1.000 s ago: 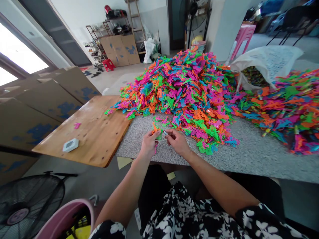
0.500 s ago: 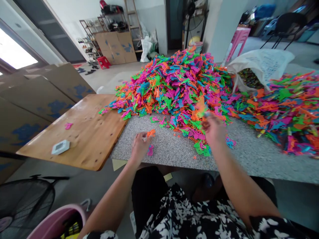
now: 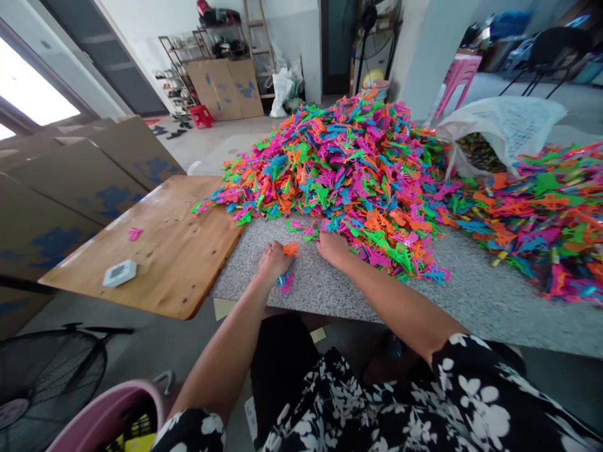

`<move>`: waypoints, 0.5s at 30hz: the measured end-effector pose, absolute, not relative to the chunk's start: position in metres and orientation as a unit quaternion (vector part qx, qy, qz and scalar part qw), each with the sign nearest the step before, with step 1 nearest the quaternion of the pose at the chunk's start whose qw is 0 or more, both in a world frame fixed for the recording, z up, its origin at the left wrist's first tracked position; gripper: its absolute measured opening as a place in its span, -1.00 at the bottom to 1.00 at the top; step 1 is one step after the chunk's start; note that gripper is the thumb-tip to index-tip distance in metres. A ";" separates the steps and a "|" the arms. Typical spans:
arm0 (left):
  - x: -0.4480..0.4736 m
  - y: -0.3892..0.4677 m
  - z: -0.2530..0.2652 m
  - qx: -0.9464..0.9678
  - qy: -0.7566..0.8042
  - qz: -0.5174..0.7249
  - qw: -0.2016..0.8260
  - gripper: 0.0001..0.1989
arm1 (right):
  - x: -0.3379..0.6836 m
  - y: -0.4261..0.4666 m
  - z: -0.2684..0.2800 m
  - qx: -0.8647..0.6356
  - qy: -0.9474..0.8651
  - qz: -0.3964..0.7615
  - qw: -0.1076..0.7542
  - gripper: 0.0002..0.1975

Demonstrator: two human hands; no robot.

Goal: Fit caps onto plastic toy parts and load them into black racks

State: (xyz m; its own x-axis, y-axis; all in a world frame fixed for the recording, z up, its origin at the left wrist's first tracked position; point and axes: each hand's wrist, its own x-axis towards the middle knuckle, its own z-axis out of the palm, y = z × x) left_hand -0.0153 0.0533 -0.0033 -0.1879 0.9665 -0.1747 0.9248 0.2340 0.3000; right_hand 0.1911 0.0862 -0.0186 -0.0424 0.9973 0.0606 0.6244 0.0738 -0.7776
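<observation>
The person's left hand (image 3: 273, 260) is curled low over the table, its fingertips pinching a small orange piece (image 3: 291, 248) that pokes out toward the right hand. A blue and a pink piece (image 3: 286, 284) sit just under that hand; I cannot tell whether they are held or lying on the stone. The right hand (image 3: 332, 247) is at the near edge of a big heap of bright plastic pieces (image 3: 339, 163); its fingers are hidden behind its own back, so I cannot tell what, if anything, they grasp.

Both hands are above a speckled grey stone tabletop (image 3: 306, 292). The heap, in pink, orange, green and blue, rises beyond them, and its left tip spills onto a wooden board (image 3: 179, 251), where a white device (image 3: 119, 274) and a lone pink piece (image 3: 135, 234) lie well apart from the heap. To the right is a second heap (image 3: 546, 216), with an open white bag (image 3: 511, 125) behind it.

The person wears a black and white floral top (image 3: 330, 408). At lower left stand a pink tub (image 3: 113, 408) and a black fan (image 3: 42, 376); cardboard boxes (image 3: 89, 176) line the left side.
</observation>
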 end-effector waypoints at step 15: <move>-0.007 0.024 0.015 0.547 0.550 0.427 0.464 -0.62 | 0.206 0.046 0.003 -0.416 -0.446 0.648 0.457 -0.72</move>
